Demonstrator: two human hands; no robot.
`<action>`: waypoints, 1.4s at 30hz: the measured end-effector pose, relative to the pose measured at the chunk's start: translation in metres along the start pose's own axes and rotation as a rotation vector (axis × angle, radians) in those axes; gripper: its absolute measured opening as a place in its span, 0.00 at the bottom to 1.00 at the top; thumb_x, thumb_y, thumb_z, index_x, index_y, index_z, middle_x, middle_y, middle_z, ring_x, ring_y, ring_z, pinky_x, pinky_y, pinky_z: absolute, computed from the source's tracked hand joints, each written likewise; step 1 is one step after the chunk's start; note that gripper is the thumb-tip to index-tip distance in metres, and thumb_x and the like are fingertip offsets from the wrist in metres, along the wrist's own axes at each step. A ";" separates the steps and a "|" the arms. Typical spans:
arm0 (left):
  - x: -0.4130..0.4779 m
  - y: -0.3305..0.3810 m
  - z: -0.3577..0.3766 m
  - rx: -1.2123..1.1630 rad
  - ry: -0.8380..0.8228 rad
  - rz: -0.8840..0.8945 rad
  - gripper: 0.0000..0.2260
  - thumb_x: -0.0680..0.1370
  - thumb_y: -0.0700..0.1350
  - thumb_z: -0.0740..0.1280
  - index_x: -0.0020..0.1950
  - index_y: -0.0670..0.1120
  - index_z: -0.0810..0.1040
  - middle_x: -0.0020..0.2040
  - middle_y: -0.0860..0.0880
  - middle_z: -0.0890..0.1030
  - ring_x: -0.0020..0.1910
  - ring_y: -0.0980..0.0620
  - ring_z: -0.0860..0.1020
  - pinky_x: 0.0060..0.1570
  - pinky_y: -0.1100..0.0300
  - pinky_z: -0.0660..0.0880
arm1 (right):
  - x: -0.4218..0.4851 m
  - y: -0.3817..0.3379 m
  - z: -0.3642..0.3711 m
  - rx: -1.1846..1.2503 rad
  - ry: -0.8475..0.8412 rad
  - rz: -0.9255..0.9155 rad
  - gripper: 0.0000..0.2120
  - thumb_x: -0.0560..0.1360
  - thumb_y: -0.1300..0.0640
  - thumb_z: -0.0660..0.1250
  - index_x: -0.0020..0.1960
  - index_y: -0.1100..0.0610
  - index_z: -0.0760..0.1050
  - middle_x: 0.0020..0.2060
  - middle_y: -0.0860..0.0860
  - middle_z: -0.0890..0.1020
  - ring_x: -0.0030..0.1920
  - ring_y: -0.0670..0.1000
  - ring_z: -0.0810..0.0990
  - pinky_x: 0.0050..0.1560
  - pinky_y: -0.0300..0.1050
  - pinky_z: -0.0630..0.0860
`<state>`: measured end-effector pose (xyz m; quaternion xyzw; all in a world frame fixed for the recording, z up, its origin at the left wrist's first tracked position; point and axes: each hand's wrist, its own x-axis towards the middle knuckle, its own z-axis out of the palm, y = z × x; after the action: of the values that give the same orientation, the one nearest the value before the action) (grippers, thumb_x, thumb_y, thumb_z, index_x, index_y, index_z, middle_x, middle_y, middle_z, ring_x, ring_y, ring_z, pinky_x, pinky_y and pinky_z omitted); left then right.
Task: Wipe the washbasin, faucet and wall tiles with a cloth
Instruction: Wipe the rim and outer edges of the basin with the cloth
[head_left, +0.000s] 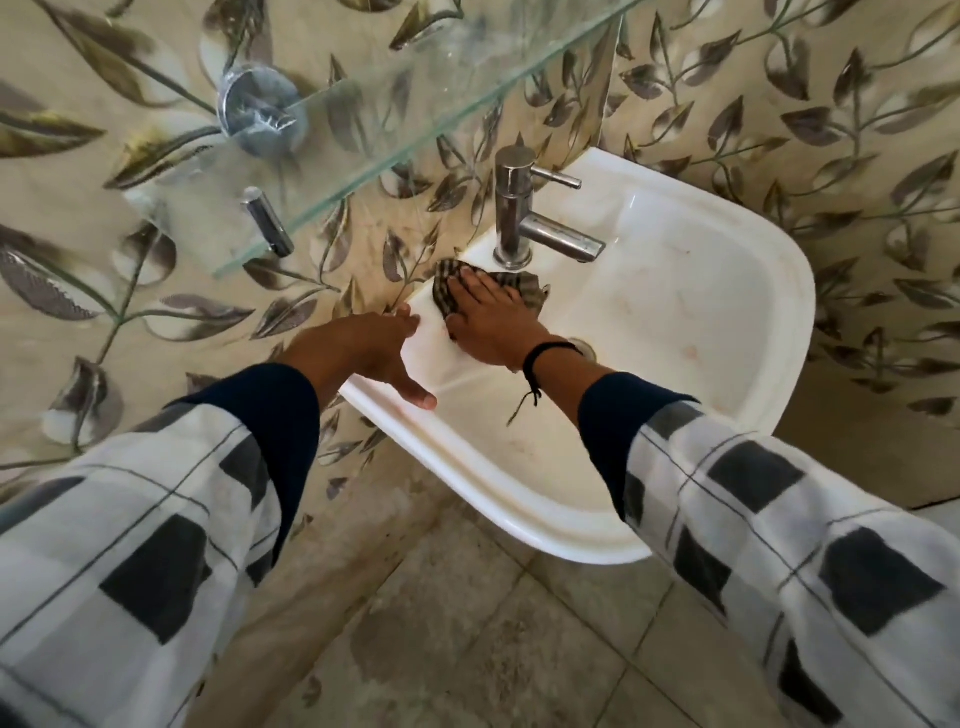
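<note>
A white washbasin (727, 291) hangs on a wall of leaf-patterned tiles (841, 130). A chrome faucet (519, 208) stands on its back rim. My right hand (488, 322) lies flat on a brown checked cloth (524, 288), pressing it on the rim just in front of the faucet base. My left hand (374, 353) rests on the basin's left edge beside the wall, fingers spread, holding nothing. Most of the cloth is hidden under my right hand.
A glass shelf (415, 104) on chrome brackets (254, 109) juts out over the basin at upper left. A chrome peg (267, 221) sits below it. The drain (584, 345) is partly hidden behind my right wrist. Stained floor tiles (467, 649) lie below.
</note>
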<state>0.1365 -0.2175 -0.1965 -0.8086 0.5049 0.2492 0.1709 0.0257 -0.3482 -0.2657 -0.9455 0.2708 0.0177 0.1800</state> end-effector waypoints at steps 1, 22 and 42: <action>0.001 -0.002 0.000 -0.019 0.005 -0.004 0.56 0.64 0.66 0.74 0.79 0.48 0.43 0.79 0.51 0.43 0.77 0.48 0.53 0.74 0.52 0.55 | 0.002 0.003 -0.004 -0.010 -0.012 -0.009 0.29 0.84 0.47 0.48 0.82 0.53 0.44 0.81 0.51 0.45 0.80 0.51 0.44 0.77 0.52 0.43; -0.004 0.002 0.006 -0.017 0.086 -0.007 0.54 0.65 0.67 0.72 0.79 0.49 0.45 0.79 0.51 0.45 0.77 0.48 0.54 0.73 0.54 0.55 | 0.023 -0.012 -0.002 0.040 0.023 0.169 0.30 0.83 0.48 0.47 0.81 0.58 0.43 0.81 0.54 0.44 0.80 0.53 0.42 0.79 0.52 0.43; 0.000 -0.008 0.012 -0.183 0.124 0.012 0.53 0.65 0.67 0.72 0.79 0.50 0.47 0.79 0.52 0.49 0.77 0.49 0.55 0.73 0.54 0.56 | 0.022 -0.007 0.005 0.048 0.094 0.116 0.30 0.84 0.47 0.46 0.82 0.56 0.44 0.81 0.53 0.45 0.80 0.52 0.43 0.78 0.52 0.42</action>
<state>0.1409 -0.2077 -0.2057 -0.8315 0.4945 0.2449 0.0634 0.0484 -0.3514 -0.2710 -0.9235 0.3335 -0.0229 0.1884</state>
